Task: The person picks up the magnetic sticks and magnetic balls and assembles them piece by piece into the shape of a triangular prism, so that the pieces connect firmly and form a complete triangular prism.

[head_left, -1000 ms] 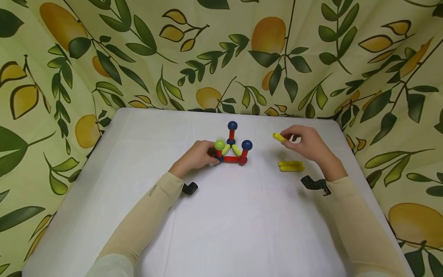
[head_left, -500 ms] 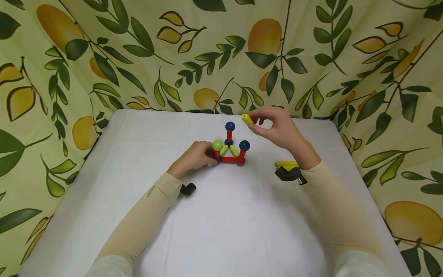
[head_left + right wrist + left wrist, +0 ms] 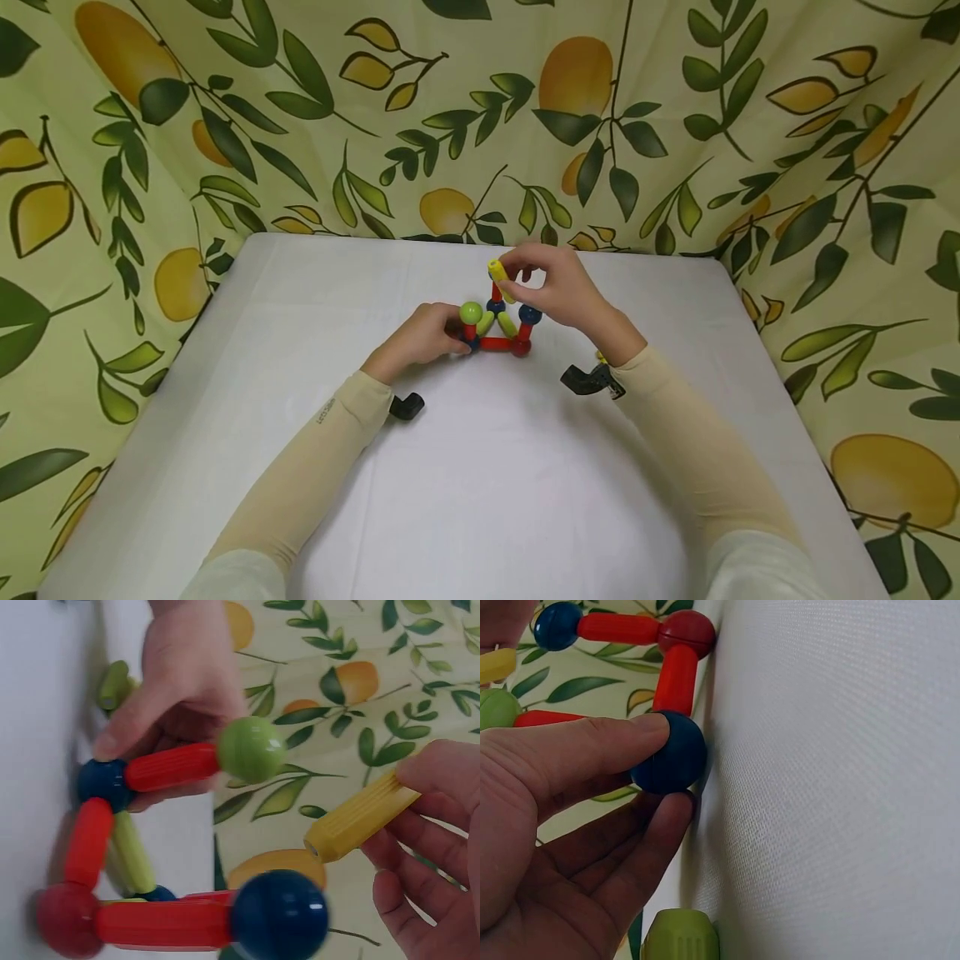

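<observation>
A frame of magnetic rods and balls stands on the white table, with a red rod [image 3: 495, 343] along its front and two lime rods behind. Upright red rods carry a lime ball [image 3: 251, 749] and a dark blue ball [image 3: 279, 915]. My left hand [image 3: 427, 335] pinches the blue corner ball [image 3: 671, 757] at the left between thumb and fingers. Above the back of the frame, my right hand [image 3: 558, 285] holds a yellow rod [image 3: 360, 817] by one end, tilted. In the head view it overlaps the rear upright, whose top ball is mostly hidden.
Yellow rods [image 3: 602, 357] lie on the table [image 3: 465, 483], almost wholly hidden behind my right wrist. A lime piece [image 3: 681, 935] shows near my left hand. Leaf-and-fruit patterned cloth [image 3: 442, 125] hangs behind the table and along both sides.
My right hand has carried the yellow rod leftward from above the table's right side to over the frame, rising and then lowering slightly. My left hand keeps its hold on the corner ball.
</observation>
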`<state>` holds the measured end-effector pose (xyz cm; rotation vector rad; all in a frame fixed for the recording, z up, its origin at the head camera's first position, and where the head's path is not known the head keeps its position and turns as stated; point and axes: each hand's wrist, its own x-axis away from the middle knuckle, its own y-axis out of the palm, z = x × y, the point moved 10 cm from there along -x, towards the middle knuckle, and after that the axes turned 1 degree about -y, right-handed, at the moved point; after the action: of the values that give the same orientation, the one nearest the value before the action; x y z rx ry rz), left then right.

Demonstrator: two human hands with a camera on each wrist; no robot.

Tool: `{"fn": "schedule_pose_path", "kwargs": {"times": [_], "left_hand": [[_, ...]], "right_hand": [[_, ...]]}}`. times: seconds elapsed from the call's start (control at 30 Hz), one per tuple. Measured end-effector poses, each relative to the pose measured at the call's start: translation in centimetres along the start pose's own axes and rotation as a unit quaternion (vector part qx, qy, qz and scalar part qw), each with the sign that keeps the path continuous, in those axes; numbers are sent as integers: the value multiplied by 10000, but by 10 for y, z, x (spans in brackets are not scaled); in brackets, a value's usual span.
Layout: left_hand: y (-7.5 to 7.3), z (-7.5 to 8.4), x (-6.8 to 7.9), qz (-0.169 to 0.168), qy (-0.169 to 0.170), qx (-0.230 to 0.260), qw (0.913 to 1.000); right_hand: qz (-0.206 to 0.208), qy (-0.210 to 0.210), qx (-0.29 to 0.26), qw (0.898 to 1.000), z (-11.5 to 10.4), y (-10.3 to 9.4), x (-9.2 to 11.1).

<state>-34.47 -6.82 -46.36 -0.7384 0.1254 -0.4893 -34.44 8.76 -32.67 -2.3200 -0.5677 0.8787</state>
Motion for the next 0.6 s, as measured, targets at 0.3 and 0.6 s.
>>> {"fn": "schedule_pose_path", "kwargs": {"times": [0.3, 0.6], "left_hand": [[-1, 0, 1, 17, -26, 16, 10000], [-1, 0, 0, -4, 71, -24, 10000]], "right_hand": [[-502, 134, 13, 9987, 15, 31, 10], [-1094, 588, 208, 9920, 31, 48, 22]]}}
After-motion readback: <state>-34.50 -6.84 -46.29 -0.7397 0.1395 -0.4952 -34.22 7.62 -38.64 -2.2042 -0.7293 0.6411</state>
